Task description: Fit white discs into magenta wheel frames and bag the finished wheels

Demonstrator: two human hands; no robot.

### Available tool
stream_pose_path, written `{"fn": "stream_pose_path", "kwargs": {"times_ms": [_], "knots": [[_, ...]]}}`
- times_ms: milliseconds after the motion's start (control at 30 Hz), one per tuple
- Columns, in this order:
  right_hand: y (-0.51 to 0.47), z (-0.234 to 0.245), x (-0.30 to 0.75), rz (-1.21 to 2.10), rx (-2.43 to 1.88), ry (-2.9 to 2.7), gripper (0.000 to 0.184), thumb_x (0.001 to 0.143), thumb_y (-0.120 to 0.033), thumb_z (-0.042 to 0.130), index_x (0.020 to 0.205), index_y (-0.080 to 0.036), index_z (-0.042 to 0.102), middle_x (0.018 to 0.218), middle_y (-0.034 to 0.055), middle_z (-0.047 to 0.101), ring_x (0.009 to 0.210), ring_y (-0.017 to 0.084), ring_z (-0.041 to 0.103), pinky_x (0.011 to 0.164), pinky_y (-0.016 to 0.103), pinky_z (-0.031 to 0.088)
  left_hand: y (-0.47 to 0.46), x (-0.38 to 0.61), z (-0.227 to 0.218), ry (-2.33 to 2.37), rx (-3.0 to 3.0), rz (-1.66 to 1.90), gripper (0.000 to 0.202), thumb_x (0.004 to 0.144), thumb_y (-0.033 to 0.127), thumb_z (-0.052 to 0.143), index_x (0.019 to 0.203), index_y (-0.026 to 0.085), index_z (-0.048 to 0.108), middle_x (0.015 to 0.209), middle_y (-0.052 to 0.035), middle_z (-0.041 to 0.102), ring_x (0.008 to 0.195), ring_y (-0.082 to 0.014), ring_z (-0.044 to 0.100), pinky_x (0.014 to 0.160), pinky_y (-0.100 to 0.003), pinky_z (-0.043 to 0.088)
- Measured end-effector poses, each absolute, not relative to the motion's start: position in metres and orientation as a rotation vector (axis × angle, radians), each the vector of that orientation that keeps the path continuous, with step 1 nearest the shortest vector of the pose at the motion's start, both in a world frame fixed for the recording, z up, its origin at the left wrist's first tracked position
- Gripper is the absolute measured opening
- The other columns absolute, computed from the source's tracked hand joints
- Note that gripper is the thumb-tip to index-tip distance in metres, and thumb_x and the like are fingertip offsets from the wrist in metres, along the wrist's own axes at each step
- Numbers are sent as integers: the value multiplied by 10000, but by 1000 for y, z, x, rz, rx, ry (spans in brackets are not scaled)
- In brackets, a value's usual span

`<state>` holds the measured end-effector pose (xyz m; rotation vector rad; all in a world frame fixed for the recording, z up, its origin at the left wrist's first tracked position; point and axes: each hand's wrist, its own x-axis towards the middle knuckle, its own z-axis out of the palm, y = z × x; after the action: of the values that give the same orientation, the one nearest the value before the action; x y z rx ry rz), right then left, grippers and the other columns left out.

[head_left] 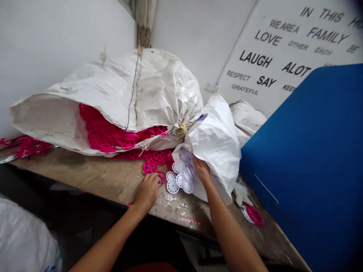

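My left hand (148, 189) is low over the table, its fingers curled together at the edge of a pink spoked plastic wheel (162, 177). My right hand (202, 170) reaches into the mouth of a white woven sack (217, 139); its fingertips are hidden among the sack's fold and the discs. Round white plastic discs (180, 179) with slots around their rims spill from that mouth onto the table, between my two hands. More pink wheels (154, 156) lie behind my left hand, along the lower edge of a large white sack (159, 87).
The large sack lies on its side, open to the left, with many pink pieces (104, 132) inside. Pink parts (34, 146) rest at the table's left end. A blue panel (306, 162) borders the right, near a pink wheel (255, 215) on a white disc. Behind is a lettered wall.
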<state>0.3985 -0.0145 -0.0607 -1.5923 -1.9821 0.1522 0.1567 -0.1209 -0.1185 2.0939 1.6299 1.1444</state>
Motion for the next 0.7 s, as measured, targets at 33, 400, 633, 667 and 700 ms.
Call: {"fn": "stream_pose_path", "kwargs": {"times_ms": [33,400,633,667,700], "knots": [[-29,-57,400,150,-1567,-1979,366,926,-290,379,1199,-146,577,1208,101,605,1139,195,528,985,323,382,-127,154,-118,1636,2071,1163,123,824,128,490,805,181,599,1064,-105,613,1056,-261,506,945,-413,374],[-124,-99,344,221,-1438,-2357,388,854,-143,497,1233,-202,553,1314,94,544,1152,224,551,918,349,456,-176,148,-87,847,318,1363,141,793,145,604,921,164,551,881,-40,676,775,-140,647,795,-296,503],[-90,-93,344,15,-1404,-2642,312,884,-180,467,1153,-265,600,1219,43,619,982,190,630,796,312,446,-183,147,-89,780,216,1362,176,863,116,524,1031,164,544,933,-58,690,793,-144,673,783,-306,539],[-88,-93,345,17,-1397,-2646,304,883,-184,471,1141,-270,607,1214,40,622,987,188,628,804,313,438,-183,147,-90,789,209,1361,185,865,117,521,1043,163,548,939,-59,690,789,-143,674,780,-306,543],[-88,-92,346,24,-1384,-2652,301,881,-184,475,1131,-276,613,1210,37,625,986,186,628,809,313,432,-184,147,-90,797,201,1361,192,864,114,521,1047,161,553,940,-59,691,786,-142,675,778,-306,545]]}}
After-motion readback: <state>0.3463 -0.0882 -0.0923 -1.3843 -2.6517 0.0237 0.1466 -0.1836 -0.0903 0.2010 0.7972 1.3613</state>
